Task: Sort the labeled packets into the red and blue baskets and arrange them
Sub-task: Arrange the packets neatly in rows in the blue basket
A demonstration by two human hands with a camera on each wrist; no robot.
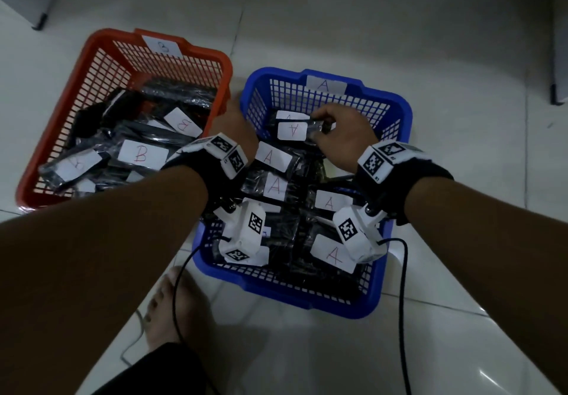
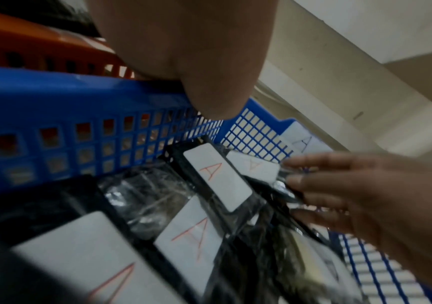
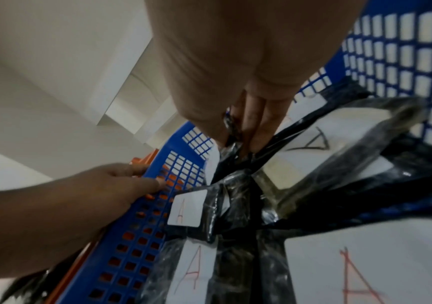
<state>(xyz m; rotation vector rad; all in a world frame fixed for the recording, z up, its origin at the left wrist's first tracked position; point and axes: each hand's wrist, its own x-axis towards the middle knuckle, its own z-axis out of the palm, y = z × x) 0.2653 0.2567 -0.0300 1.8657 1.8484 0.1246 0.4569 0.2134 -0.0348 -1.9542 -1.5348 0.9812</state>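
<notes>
We're looking down at two baskets side by side on the tiled floor (image 1: pixel 338 25). The red basket (image 1: pixel 76 87) sits on the left with a white tag on its far rim, and inside lies a loose heap of B-labelled packets (image 1: pixel 143 153), black wrapping with white stickers. The blue basket (image 1: pixel 396 108) sits just beside it on the right, tagged A on its far rim, and it holds the A-labelled packets (image 1: pixel 275 185), several of them lying in rough rows with their stickers facing up.

Our right hand (image 1: pixel 341 133) is down in the far part of the blue basket, fingers curled and pinching the dark end of one packet (image 1: pixel 292 130), the one whose A sticker reads upside down to us. The right wrist view confirms it: fingertips (image 3: pixel 253 123) clamped onto crinkled black plastic. That packet rests on top of the others near the far wall.

Our left hand (image 1: pixel 236 124) is at the blue basket's left rim, right in the gap between the two baskets. In the right wrist view its fingers lie against the blue mesh wall; whether they wrap the rim we can't quite tell, though they look fairly straight and hold no packet.

A bare foot (image 1: pixel 172 302) shows on the floor below the baskets, with black cables (image 1: pixel 402 271) trailing from the wrist cameras.
</notes>
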